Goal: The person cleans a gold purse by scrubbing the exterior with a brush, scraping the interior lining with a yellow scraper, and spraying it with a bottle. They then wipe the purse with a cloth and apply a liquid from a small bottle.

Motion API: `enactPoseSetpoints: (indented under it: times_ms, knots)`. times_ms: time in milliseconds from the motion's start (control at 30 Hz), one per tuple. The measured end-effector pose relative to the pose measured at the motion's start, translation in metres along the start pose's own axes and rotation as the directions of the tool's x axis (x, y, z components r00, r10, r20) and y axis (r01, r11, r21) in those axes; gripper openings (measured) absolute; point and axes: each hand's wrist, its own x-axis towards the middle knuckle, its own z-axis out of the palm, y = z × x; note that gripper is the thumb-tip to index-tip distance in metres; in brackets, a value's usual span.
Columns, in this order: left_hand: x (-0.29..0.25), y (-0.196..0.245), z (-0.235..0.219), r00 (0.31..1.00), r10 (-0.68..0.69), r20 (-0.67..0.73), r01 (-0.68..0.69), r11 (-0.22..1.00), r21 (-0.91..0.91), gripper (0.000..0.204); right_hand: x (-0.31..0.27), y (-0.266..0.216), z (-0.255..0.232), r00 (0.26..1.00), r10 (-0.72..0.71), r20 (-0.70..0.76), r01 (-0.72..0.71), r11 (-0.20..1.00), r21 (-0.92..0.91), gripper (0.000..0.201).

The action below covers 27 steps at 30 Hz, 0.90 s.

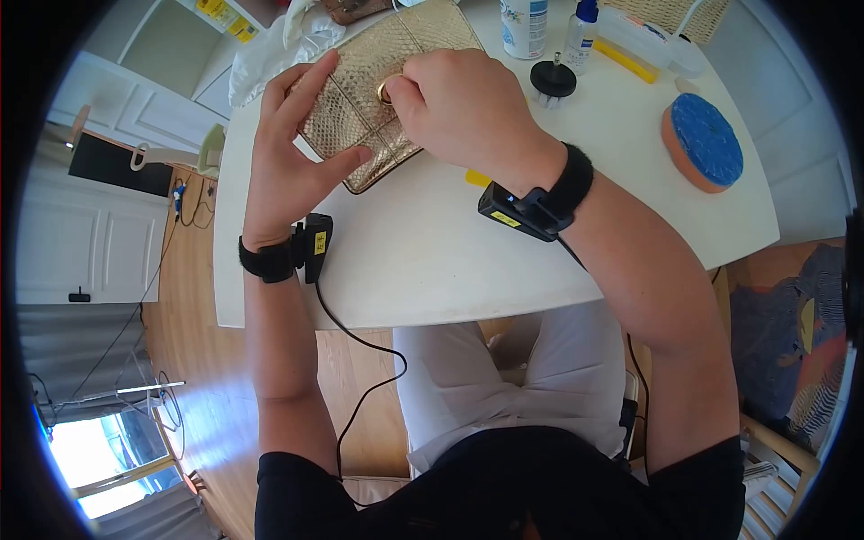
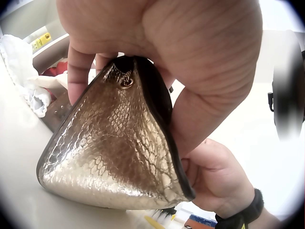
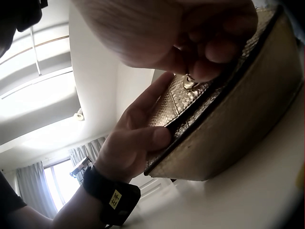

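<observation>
A gold snakeskin-textured handbag [image 1: 346, 101] with dark edging rests on the white table [image 1: 432, 261], tilted toward the person. My left hand [image 1: 295, 157] grips its left side, thumb on the near face and fingers at the top edge. In the left wrist view, the bag's side panel [image 2: 102, 148] shows a small metal ring [image 2: 126, 83] near the top. Curled fingers of my right hand [image 1: 472, 103] pinch the gold clasp [image 1: 384, 92] on the front. From the right wrist view, the clasp [image 3: 190, 83] sits right at the fingertips; the palm hides part of the flap.
Behind the right hand stand a white-and-blue can [image 1: 524, 31], a blue-capped bottle [image 1: 580, 40] and a black round brush [image 1: 553, 81]. A blue-topped orange round block [image 1: 704, 144] lies at the right. White cloth [image 1: 274, 58] lies back left. Cables run from both wrist cameras.
</observation>
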Motion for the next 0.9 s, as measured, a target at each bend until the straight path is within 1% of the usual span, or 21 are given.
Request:
enactPoseSetpoints:
  times_ms: [133, 200, 300, 467, 533, 633, 833, 900]
  knots:
    - [0.0004, -0.0004, 0.0002, 1.0, 0.004, -0.004, -0.004, 1.0, 0.0, 0.091, 0.0002, 0.0034, 0.0057, 1.0, 0.009, -0.026, -0.007, 0.998, 0.059, 0.035]
    - [0.0002, -0.0008, 0.0001, 1.0, 0.006, -0.004, -0.006, 1.0, 0.001, 0.091, 0.0004, 0.0024, 0.0042, 0.998, 0.054, 0.027, -0.057, 0.995, 0.085, 0.036]
    - [0.0001, -0.001, 0.0002, 1.0, 0.011, -0.004, -0.011, 1.0, 0.003, 0.091, 0.0013, 0.0019, 0.0038, 0.997, 0.066, 0.044, -0.07, 0.992, 0.107, 0.036]
    - [0.0003, -0.0015, 0.001, 0.999, 0.033, -0.015, -0.033, 0.999, -0.014, 0.091, 0.0012, 0.0021, 0.0044, 0.998, 0.063, 0.026, -0.066, 0.989, 0.132, 0.036]
    - [0.0002, -0.0009, -0.0005, 1.0, 0.009, -0.001, -0.009, 1.0, 0.02, 0.092, 0.0011, 0.0011, 0.003, 0.997, 0.069, 0.032, -0.073, 0.989, 0.132, 0.036]
    - [0.0001, 0.0004, -0.0004, 1.0, 0.003, -0.002, -0.003, 1.0, 0.012, 0.092, 0.0005, -0.0006, 0.0014, 0.994, 0.096, 0.06, -0.103, 0.988, 0.118, 0.035]
    - [0.0003, 0.0008, -0.0003, 1.0, -0.002, -0.001, 0.002, 1.0, -0.002, 0.091, -0.001, -0.0002, 0.0015, 0.998, 0.065, 0.009, -0.065, 0.997, 0.046, 0.034]
    - [0.0003, 0.0008, 0.0014, 1.0, 0.006, -0.007, -0.006, 1.0, -0.026, 0.091, -0.0014, -0.002, -0.0024, 0.999, 0.04, -0.014, -0.04, 0.999, -0.02, 0.033]
